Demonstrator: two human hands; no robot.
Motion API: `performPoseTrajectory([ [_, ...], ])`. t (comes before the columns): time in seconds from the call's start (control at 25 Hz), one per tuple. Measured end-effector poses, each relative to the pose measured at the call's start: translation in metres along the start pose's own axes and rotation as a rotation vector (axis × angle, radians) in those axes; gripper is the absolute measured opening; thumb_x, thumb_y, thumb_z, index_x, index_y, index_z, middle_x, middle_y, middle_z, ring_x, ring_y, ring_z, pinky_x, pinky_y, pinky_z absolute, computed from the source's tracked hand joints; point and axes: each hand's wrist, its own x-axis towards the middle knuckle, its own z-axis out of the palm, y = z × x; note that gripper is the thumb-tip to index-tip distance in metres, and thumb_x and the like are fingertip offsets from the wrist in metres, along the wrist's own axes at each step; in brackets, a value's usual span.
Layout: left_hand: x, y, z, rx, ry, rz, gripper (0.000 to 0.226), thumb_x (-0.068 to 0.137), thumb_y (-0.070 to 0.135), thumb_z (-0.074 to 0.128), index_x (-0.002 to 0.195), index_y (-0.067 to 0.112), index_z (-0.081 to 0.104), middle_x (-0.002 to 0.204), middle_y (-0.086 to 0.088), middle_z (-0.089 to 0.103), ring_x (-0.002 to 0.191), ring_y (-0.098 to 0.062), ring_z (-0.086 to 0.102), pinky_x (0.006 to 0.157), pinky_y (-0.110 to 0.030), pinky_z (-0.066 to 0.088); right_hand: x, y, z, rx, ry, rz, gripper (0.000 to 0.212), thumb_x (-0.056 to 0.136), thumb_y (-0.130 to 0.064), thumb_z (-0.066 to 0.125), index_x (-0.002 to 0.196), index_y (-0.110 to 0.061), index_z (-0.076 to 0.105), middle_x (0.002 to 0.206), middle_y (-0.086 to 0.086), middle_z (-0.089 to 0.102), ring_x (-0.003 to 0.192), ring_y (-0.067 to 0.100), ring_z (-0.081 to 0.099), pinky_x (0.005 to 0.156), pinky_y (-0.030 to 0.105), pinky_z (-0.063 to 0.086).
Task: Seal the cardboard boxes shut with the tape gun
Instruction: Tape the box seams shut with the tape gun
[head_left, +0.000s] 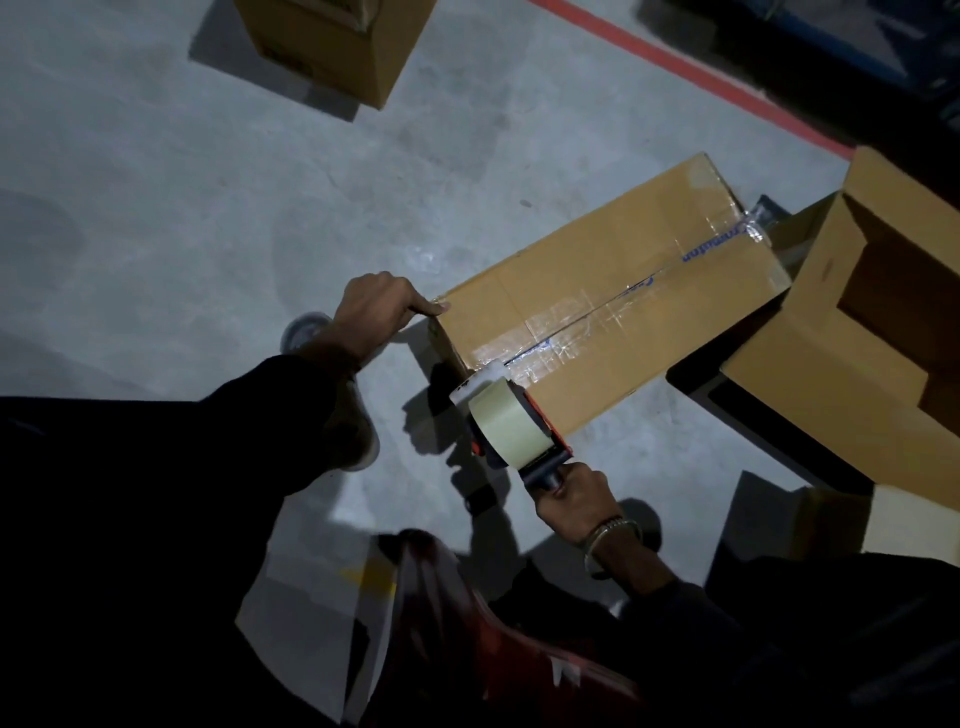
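Cardboard box (613, 312) lying long on the concrete floor (156, 208), flaps down, centre seam already glossy with clear tape (566, 322) from the far end to the near edge. Tape gun (511, 426) tipped against that near edge, pale roll uppermost, nose touching the box where the seam ends. Right hand (574, 499) clenched round the gun's handle, bangle at the wrist. Left hand (379, 306) resting at the near left corner, thumb flat along the top edge, fingers curled under and seemingly steadying rather than gripping; exactly what they touch, hard to tell. Likely light and stiff, this box, so prone to slide on smooth concrete under a pull; best braced at a corner, as now, with pressure kept off the flap centres, which would probably give. Gun best held by the handle only, clear of the cutting blade at the nose. Open box (852, 332) just beside on the right, flaps up, not yet sealed; another box (337, 47) well apart at the top.
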Motion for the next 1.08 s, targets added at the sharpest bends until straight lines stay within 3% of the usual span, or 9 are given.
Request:
performPoseTrajectory([
  [0.08,-0.007,0.007,0.004,0.015,-0.001,-0.018,0.038,0.104,0.032,0.053,0.132,0.056,0.064,0.133,0.005,0.07,0.108,-0.035,0.07,0.071,-0.033,0.048,-0.008,0.009,0.0,-0.008,-0.019,0.037,0.029,0.085,-0.033,0.066,0.065,-0.016,0.056,0.088,0.023,0.072,0.096,0.046,0.064,0.079,0.038,0.052],
  [0.2,-0.012,0.01,0.006,0.084,-0.027,-0.086,0.041,0.104,0.053,0.037,0.134,0.049,0.064,0.136,0.004,0.068,0.11,-0.032,0.07,0.077,-0.035,0.055,-0.022,0.033,-0.007,-0.088,-0.058,0.115,0.035,0.082,-0.043,0.061,0.082,-0.01,0.071,0.098,0.021,0.075,0.105,0.041,0.067,0.087,0.037,0.052],
  [0.32,-0.014,0.023,-0.002,0.109,-0.039,-0.082,0.035,0.105,0.04,0.05,0.132,0.06,0.062,0.144,0.004,0.062,0.113,-0.032,0.069,0.076,-0.035,0.052,-0.027,0.041,-0.011,-0.107,-0.095,0.159,0.039,0.083,-0.041,0.061,0.093,-0.005,0.074,0.098,0.02,0.076,0.105,0.038,0.069,0.089,0.037,0.055],
  [0.44,-0.02,0.04,-0.016,0.096,-0.068,-0.1,0.038,0.096,0.034,0.058,0.132,0.039,0.07,0.153,-0.006,0.049,0.133,-0.032,0.053,0.093,-0.045,0.051,-0.03,0.036,-0.012,-0.052,-0.107,0.184,0.036,0.076,-0.04,0.061,0.087,-0.008,0.074,0.084,0.014,0.077,0.092,0.033,0.073,0.082,0.035,0.059],
  [0.56,-0.032,0.07,-0.018,0.222,-0.038,0.172,0.047,0.091,0.038,0.061,0.131,0.015,0.07,0.152,-0.02,0.047,0.136,-0.039,0.048,0.103,-0.047,0.047,-0.034,0.032,-0.016,0.002,-0.134,0.19,0.028,0.076,-0.035,0.063,0.079,-0.009,0.074,0.067,0.006,0.075,0.073,0.025,0.072,0.064,0.026,0.055],
  [0.68,-0.047,0.1,0.012,0.126,-0.139,0.433,0.055,0.1,0.046,0.06,0.15,0.025,0.054,0.167,-0.019,0.03,0.15,-0.037,0.035,0.119,-0.05,0.034,-0.035,0.036,-0.015,0.017,-0.134,0.188,0.023,0.079,-0.031,0.066,0.075,-0.01,0.074,0.062,0.002,0.073,0.066,0.021,0.071,0.057,0.022,0.05],
  [0.8,-0.052,0.105,0.034,-0.007,-0.19,0.402,0.054,0.105,0.05,0.048,0.156,0.031,0.042,0.171,-0.01,0.015,0.159,-0.029,0.015,0.129,-0.048,0.013,-0.033,0.041,-0.014,0.012,-0.137,0.171,0.024,0.078,-0.033,0.067,0.075,-0.01,0.074,0.063,0.003,0.074,0.069,0.024,0.073,0.063,0.027,0.056],
  [1.08,-0.045,0.099,0.044,-0.143,-0.16,0.383,0.053,0.101,0.047,0.053,0.15,0.028,0.053,0.169,-0.011,0.025,0.158,-0.032,0.021,0.129,-0.046,0.013,-0.036,0.062,-0.024,-0.106,-0.149,0.188,0.026,0.078,-0.028,0.063,0.065,-0.01,0.075,0.049,-0.003,0.067,0.061,0.014,0.07,0.064,0.026,0.058],
])
